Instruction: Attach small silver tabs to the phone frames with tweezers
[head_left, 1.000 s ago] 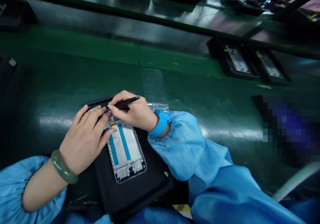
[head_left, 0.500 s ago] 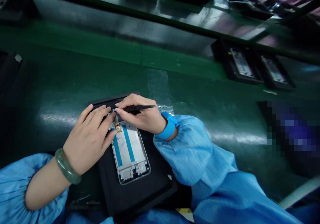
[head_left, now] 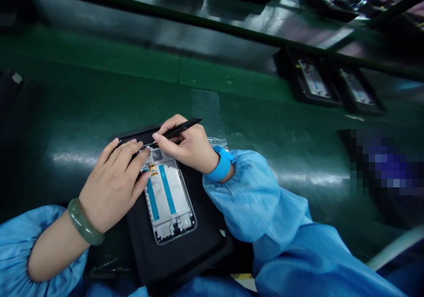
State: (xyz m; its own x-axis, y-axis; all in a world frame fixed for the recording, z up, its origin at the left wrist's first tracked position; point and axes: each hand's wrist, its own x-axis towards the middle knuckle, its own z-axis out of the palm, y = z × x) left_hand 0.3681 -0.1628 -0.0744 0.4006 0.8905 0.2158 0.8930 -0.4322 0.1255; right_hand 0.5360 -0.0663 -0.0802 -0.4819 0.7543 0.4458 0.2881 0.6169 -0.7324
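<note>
Phone frame [head_left: 171,199] lies partly under our left hand [head_left: 115,180], fingers apart; our right hand [head_left: 194,149] clamps a black tool [head_left: 183,127].

Right hand [head_left: 195,149]: I observe that the thumb and index fingertip now sit farther from the fingers of the left hand [head_left: 114,182] than in both earlier views. Slim black tool [head_left: 185,127]: its rear end, nearly level across the hand half a second ago, now slants up toward the far side of the bench. Phone frame [head_left: 170,188]: more of its upper end is exposed, including the dark square patch [head_left: 157,155], previously more covered by the right hand.
</note>
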